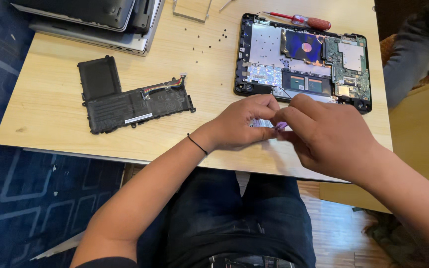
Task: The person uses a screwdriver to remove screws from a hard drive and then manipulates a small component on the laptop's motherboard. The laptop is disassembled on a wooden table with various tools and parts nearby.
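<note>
Pinching a small, thin purple-tabbed strip, seemingly light, flexible and fragile, best held by its edges, between closed left hand and right hand near the opened black laptop base.

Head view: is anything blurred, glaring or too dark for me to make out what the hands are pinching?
Head view: light is even and soft, with no harsh glare on the wooden table; the opened laptop and the black battery are sharp. The left hand and right hand are slightly soft and cover most of the small purple-tipped piece, so its kind cannot be told. The lap below is dark.
</note>
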